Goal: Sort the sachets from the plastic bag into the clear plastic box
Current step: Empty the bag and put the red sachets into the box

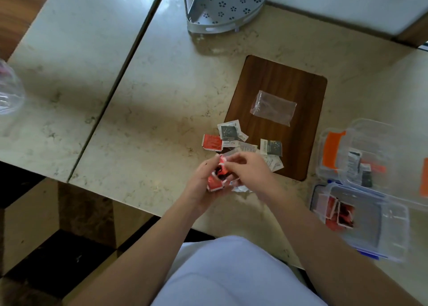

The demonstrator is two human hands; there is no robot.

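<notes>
My left hand (203,183) cups a small stack of red sachets (216,181) over the counter's front edge. My right hand (249,171) pinches one red sachet at the top of that stack. Just beyond the hands lies a loose pile: a red sachet (212,142), two dark grey sachets (229,132) (271,147) and some white ones. The empty clear plastic bag (273,107) lies flat on a brown board (278,78). To the right stand two clear plastic boxes: one with orange clips (333,148) holding dark sachets, one with blue clips (379,231) holding red sachets.
A grey perforated corner rack (222,7) stands at the back of the marble counter (150,120). A crumpled clear plastic item (9,90) sits at the far left on a second counter slab. The counter's front edge runs just under my forearms.
</notes>
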